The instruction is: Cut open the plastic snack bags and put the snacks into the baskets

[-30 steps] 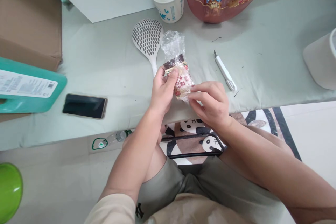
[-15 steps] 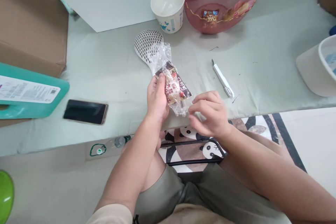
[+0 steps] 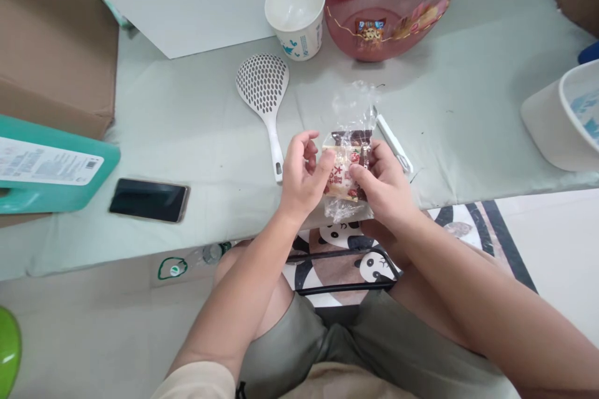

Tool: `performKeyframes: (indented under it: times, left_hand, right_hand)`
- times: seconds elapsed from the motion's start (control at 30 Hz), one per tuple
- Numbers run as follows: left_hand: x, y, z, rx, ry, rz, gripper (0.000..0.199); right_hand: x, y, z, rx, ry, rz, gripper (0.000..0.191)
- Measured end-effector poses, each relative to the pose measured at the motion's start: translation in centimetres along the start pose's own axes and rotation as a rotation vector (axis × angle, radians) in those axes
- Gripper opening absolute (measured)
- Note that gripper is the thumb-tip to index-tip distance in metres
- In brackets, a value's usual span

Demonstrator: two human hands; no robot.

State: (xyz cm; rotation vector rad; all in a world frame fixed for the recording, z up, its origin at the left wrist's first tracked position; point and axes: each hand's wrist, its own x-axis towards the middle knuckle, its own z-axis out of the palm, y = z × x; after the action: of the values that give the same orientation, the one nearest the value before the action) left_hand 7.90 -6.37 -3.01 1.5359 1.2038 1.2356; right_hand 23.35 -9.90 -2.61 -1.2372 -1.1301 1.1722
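A brown and cream snack packet (image 3: 344,171) in loose, crinkled clear plastic is held above the table's front edge. My right hand (image 3: 388,184) grips its right side, thumb on the front and fingers behind. My left hand (image 3: 302,174) is at its left side; the thumb tip lies against the packet, while the fingers are half curled and apart, off the packet. Just left of that hand lies a white slotted skimmer (image 3: 262,84) with its handle towards me. A white pen-like cutter (image 3: 394,143) lies beyond my right hand, partly covered by it.
A white paper cup (image 3: 299,37) and a pink clear bowl (image 3: 346,43) with small snack packs stand at the back. A phone (image 3: 150,199), teal container (image 3: 88,165) and cardboard box (image 3: 56,62) are on the left. At the right edge stands a white bin (image 3: 545,118).
The packet has moved right, off the skimmer, and turned more upright. My right hand has taken hold of it; my left hand's fingers have loosened from it.
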Motion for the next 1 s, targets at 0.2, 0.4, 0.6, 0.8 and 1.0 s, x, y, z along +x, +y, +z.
performKeyframes:
  times: [0.2,0.4,0.6,0.8,1.0]
  left_hand:
    - [0.1,0.3,-0.3,0.164,-0.182,0.132,0.034]
    - [0.1,0.5,-0.1,0.164,-0.052,0.271,0.01]
    - [0.1,0.9,-0.2,0.116,-0.041,0.215,0.012]
    - [0.6,0.7,-0.7,0.025,0.003,0.118,0.02]
    - [0.5,0.7,-0.8,0.041,-0.112,0.1,0.019]
  right_hand:
    - [0.4,0.8,0.0,0.099,0.068,0.029,0.025]
    - [0.6,1.1,0.2,0.075,0.08,0.019,0.029]
    - [0.7,1.6,0.2,0.005,0.054,-0.032,0.026]
    - [0.8,2.2,0.1,-0.03,0.068,-0.029,0.025]
    - [0.4,1.0,0.5,-0.029,0.056,-0.008,0.031]
